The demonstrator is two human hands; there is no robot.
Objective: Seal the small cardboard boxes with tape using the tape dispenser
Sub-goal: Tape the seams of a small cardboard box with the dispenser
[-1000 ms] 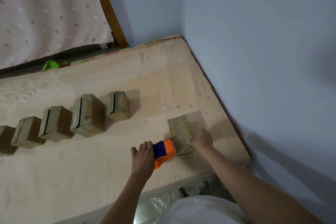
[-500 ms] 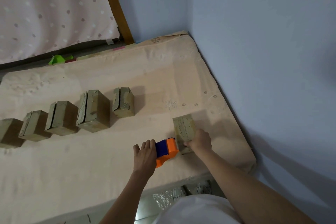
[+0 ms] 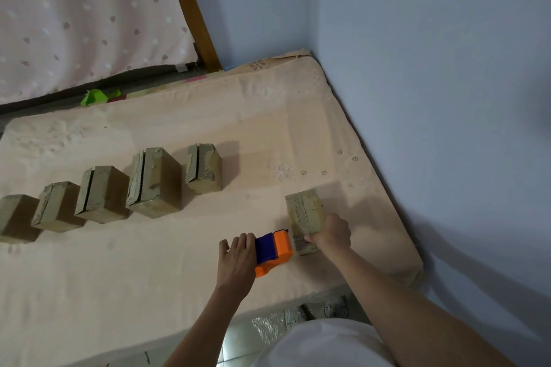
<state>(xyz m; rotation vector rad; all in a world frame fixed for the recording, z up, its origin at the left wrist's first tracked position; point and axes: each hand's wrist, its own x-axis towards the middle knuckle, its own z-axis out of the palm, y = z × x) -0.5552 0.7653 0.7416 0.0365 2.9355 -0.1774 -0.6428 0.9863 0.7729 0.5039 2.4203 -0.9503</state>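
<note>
A small cardboard box (image 3: 304, 213) lies on the peach mattress (image 3: 179, 271) near its right front corner. My right hand (image 3: 331, 234) grips the box's near end. Just left of the box sits an orange and blue tape dispenser (image 3: 274, 249), and my left hand (image 3: 237, 259) is closed around its left side. The dispenser's orange nose touches or nearly touches the box's near left edge. Several more small boxes stand in a row to the left, from one box (image 3: 204, 168) across to another box (image 3: 153, 183) and beyond.
A blue wall (image 3: 432, 98) runs along the mattress's right edge. A dotted curtain (image 3: 74, 9) and a wooden post (image 3: 193, 9) stand at the back. A green scrap (image 3: 97, 97) lies behind the mattress. The front edge drops to tiled floor (image 3: 235, 348).
My head has shifted, so the whole scene sits slightly differently in view. The dispenser has moved a little closer to the box; both hands keep their hold.
</note>
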